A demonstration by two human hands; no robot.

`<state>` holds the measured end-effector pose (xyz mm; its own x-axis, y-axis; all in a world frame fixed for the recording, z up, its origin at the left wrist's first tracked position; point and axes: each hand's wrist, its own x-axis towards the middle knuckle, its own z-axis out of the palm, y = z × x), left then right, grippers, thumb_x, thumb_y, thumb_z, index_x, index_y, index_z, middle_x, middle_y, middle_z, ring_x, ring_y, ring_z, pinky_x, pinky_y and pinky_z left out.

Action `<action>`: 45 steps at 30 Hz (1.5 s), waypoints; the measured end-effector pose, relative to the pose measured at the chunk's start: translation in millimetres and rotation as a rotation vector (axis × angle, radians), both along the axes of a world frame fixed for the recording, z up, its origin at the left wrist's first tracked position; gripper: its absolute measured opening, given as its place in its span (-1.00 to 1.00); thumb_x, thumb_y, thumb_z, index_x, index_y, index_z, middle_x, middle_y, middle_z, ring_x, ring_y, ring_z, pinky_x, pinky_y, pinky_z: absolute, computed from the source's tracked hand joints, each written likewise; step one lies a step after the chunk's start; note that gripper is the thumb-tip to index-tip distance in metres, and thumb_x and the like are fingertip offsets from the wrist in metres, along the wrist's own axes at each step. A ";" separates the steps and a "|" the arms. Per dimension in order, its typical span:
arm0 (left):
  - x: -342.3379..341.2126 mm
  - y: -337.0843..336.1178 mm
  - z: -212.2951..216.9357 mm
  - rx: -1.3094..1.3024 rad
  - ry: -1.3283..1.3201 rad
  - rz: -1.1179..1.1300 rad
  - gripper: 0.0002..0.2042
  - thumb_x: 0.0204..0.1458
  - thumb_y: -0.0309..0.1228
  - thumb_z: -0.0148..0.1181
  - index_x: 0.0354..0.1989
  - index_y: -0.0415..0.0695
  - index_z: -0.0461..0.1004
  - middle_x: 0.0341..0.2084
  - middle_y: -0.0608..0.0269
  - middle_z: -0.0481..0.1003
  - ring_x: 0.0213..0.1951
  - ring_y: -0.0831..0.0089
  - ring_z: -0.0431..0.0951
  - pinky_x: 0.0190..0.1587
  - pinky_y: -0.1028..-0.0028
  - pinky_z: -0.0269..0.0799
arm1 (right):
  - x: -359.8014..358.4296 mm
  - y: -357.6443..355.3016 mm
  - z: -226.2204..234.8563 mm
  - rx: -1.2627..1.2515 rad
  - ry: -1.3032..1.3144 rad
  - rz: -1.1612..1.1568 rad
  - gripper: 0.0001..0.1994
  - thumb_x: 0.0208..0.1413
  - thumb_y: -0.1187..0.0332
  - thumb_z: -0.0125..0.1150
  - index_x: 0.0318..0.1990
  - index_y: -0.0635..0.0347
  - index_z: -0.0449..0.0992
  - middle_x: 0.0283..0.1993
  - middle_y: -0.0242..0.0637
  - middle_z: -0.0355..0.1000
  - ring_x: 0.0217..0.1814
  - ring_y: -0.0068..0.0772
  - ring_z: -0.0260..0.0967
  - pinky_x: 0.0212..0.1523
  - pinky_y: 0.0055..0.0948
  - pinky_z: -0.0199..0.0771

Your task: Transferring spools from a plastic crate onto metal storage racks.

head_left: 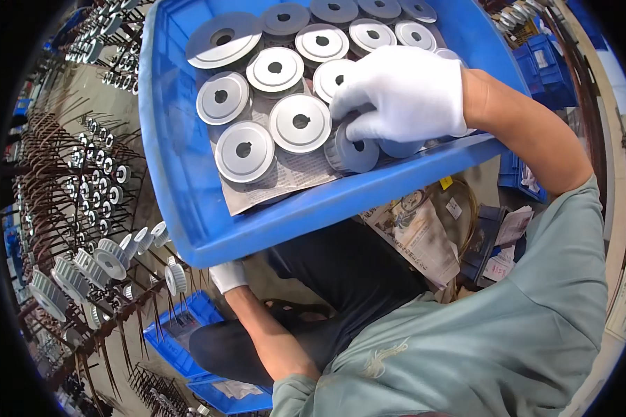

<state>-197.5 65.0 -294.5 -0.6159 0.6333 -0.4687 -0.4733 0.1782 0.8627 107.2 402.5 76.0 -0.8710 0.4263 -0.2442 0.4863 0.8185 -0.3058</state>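
Observation:
My right hand [407,94], in a white glove, reaches over a blue plastic bin [292,222]. Its curled fingers and thumb close at the edge of a silver toothed pulley [360,157] in the near row, which leans slightly and lies in the hand's shadow. Around it several more silver pulleys [300,122] with keyed centre bores lie face up on newspaper [285,179]. A wider pulley [224,39] sits at the bin's far left. My left hand [227,276], gloved too, is below the bin's near left corner; its fingers are hidden beneath it.
At left, metal racks with rusty hooks [45,149] carry many toothed pulleys [108,260]. Blue crates stand low by my leg [188,323] and at the right [546,66]. Crumpled newspaper [424,236] and a dark box [481,243] with paper labels lie beneath the bin's right side.

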 end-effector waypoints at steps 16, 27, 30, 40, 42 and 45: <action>-11.1 17.9 76.7 -0.367 0.796 -0.837 -0.66 0.28 -0.26 -0.03 0.12 -0.17 0.41 0.07 0.05 0.48 0.05 0.16 0.50 0.18 0.23 0.38 | -8.2 -1.7 6.9 0.122 -0.158 -0.019 -0.86 0.10 0.31 0.23 -0.34 0.15 0.65 -0.44 -0.27 0.57 -0.46 -0.25 0.53 -0.29 -0.34 0.55; 11.6 22.1 52.0 -0.608 1.248 -0.593 -0.66 0.24 -0.23 0.03 0.06 -0.16 0.47 0.03 0.04 0.51 0.00 0.12 0.52 0.13 0.22 0.39 | 0.8 4.1 5.4 -0.008 -0.065 0.014 -0.89 -0.02 0.39 0.28 -0.33 0.14 0.67 -0.43 -0.29 0.58 -0.43 -0.30 0.55 -0.24 -0.39 0.58; 1.1 11.1 27.4 -0.614 1.335 -0.659 -0.66 0.24 -0.23 0.04 0.07 -0.16 0.45 0.03 0.06 0.51 -0.01 0.14 0.53 0.11 0.25 0.40 | 0.5 2.8 -4.5 0.035 -0.066 0.025 -0.89 -0.03 0.39 0.29 -0.35 0.15 0.67 -0.44 -0.29 0.58 -0.43 -0.30 0.55 -0.24 -0.40 0.58; -38.0 -25.8 -40.5 -0.687 1.773 -0.933 -0.65 0.24 -0.25 0.05 0.12 -0.16 0.40 0.00 0.13 0.54 -0.06 0.25 0.55 0.04 0.36 0.43 | -9.7 20.0 23.0 0.080 -0.188 -0.100 -0.77 0.00 0.28 0.29 -0.24 0.22 0.59 -0.27 -0.17 0.54 -0.31 -0.19 0.50 -0.23 -0.33 0.52; -47.3 -38.4 -52.8 -0.707 1.856 -0.990 -0.64 0.25 -0.25 0.05 0.13 -0.16 0.38 0.00 0.15 0.54 -0.07 0.27 0.56 0.03 0.38 0.44 | -12.5 30.5 26.8 0.025 -0.166 -0.180 -0.68 0.04 0.19 0.26 -0.20 0.28 0.53 -0.14 -0.07 0.50 -0.22 -0.13 0.44 -0.22 -0.27 0.45; -43.8 -29.7 -59.7 -0.567 1.630 -0.851 -0.64 0.24 -0.29 0.05 0.16 -0.16 0.34 0.03 0.15 0.52 -0.04 0.28 0.55 0.05 0.38 0.43 | -2.3 23.0 11.3 0.240 -0.067 -0.086 -0.73 0.00 0.26 0.29 -0.20 0.22 0.56 -0.22 -0.16 0.54 -0.32 -0.17 0.50 -0.23 -0.33 0.52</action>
